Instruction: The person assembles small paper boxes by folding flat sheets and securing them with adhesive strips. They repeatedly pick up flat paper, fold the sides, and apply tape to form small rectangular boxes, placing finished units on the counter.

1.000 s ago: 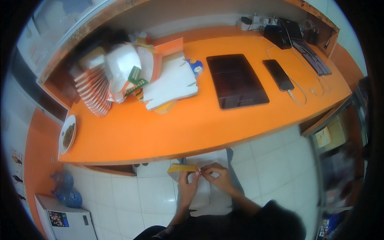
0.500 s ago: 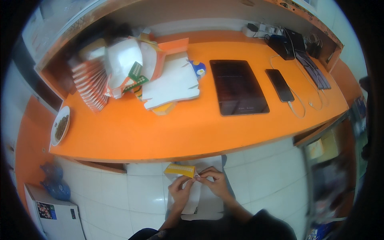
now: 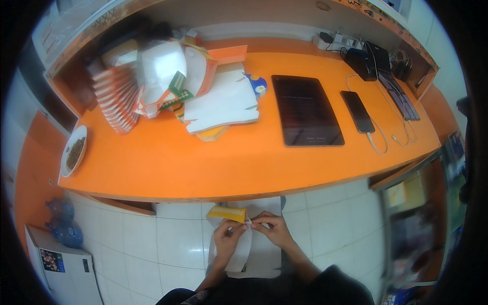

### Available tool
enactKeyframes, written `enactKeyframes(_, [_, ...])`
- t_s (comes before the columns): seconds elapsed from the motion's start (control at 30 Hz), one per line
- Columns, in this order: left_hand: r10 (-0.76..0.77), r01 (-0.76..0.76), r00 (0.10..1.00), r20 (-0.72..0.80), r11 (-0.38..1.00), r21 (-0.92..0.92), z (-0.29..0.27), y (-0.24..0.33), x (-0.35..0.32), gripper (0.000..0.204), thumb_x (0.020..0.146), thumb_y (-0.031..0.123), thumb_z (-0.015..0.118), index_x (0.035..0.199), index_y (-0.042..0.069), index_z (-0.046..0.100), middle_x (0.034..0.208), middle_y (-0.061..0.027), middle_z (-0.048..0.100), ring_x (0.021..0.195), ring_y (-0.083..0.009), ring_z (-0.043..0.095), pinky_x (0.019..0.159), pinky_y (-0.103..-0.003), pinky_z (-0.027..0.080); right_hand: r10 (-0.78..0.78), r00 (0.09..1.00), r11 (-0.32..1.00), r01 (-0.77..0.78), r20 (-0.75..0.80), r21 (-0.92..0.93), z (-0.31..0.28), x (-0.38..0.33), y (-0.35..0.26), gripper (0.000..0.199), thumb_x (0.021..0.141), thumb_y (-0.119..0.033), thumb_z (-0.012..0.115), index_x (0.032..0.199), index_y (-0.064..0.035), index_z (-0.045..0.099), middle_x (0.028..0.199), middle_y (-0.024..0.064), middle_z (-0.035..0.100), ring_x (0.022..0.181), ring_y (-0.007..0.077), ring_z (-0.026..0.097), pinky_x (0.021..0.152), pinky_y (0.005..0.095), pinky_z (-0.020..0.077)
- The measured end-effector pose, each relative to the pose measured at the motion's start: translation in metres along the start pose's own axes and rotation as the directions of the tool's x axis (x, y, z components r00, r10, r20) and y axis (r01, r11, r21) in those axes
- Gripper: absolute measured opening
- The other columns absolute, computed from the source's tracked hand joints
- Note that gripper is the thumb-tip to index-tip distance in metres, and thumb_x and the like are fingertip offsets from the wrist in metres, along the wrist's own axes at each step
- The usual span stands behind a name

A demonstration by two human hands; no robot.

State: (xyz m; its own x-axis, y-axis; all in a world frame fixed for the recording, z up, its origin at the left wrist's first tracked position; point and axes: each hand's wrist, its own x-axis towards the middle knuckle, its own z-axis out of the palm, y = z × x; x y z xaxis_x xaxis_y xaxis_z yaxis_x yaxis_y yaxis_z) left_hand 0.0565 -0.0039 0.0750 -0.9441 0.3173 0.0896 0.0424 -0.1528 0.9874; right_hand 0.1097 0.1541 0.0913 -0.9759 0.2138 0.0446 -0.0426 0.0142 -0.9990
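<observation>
Over my lap, below the desk's front edge, I hold a yellow-and-white cardboard piece [image 3: 227, 213]. Its yellow flap with white print points to the left, and a white part runs down toward my body. My left hand [image 3: 229, 238] pinches the card just under the yellow flap. The fingers of my right hand [image 3: 273, 230] close on the flap's right end, close to the left fingertips. Exactly how the small edge between them is folded is too small to make out. A larger pale sheet [image 3: 264, 256] lies beneath my hands.
On the orange desk [image 3: 213, 170] are cut white card sheets [image 3: 221, 104], a stack of orange-and-white folded cartons [image 3: 116, 99], a tablet [image 3: 307, 111], a charging phone [image 3: 357, 112] and a white bowl [image 3: 74, 151] of brown bits. Blue water jugs [image 3: 66, 233] stand lower left.
The whole view has shifted slightly. Both hands keep their pinch on the card, and the right fingers have moved only a little at its end.
</observation>
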Motion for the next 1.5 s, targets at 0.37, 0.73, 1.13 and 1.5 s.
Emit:
enactKeyframes(0.37, [-0.178,0.322,0.933,0.312,0.8,-0.507,0.005,0.011,0.0,0.017,0.096,0.012,0.05,0.108,0.003,0.056,0.114,-0.0081,0.052,0.106,-0.0162,0.053,0.087,-0.036,0.049,0.05,0.998,0.99,-0.047,-0.026,0.13,0.01,0.011,-0.008,0.042,0.081,-0.006,0.071,0.116,-0.0047,0.049,0.105,0.0048,0.06,0.1,0.0111,0.055,0.082,0.0268,0.0466])
enactKeyframes(0.73, [0.18,-0.231,0.973,0.145,0.778,0.585,-0.029,0.071,0.021,0.027,0.083,0.01,0.067,0.108,0.002,0.061,0.111,-0.017,0.059,0.106,-0.0284,0.055,0.088,-0.038,0.045,0.09,0.939,0.994,-0.066,-0.333,0.082,-0.001,-0.002,0.027,0.023,0.081,0.004,0.053,0.103,-0.0004,0.06,0.099,0.005,0.066,0.083,0.0109,0.061,0.073,0.0217,0.0478])
enactKeyframes(1.13, [-0.309,0.272,0.923,0.231,0.946,0.178,-0.002,0.033,0.002,0.047,0.1,0.031,0.037,0.138,0.005,0.028,0.128,-0.0181,0.042,0.121,-0.0249,0.038,0.103,-0.035,0.03,0.182,0.905,0.933,-0.036,-0.384,0.358,0.017,-0.003,0.008,0.03,0.096,-0.015,0.043,0.115,0.0008,0.059,0.114,0.0112,0.062,0.104,0.0176,0.057,0.093,0.0282,0.0413])
enactKeyframes(1.5, [-0.108,0.108,0.993,0.053,0.994,0.016,-0.062,0.074,-0.01,0.067,0.069,0.019,0.071,0.124,0.004,0.035,0.116,-0.0085,0.038,0.109,-0.0201,0.043,0.093,-0.035,0.039,-0.216,0.847,0.894,-0.028,0.486,0.447,0.024,0.02,-0.037,0.062,0.096,-0.034,0.051,0.143,-0.0018,0.029,0.145,0.0135,0.037,0.135,0.0253,0.031,0.109,0.037,0.0279])
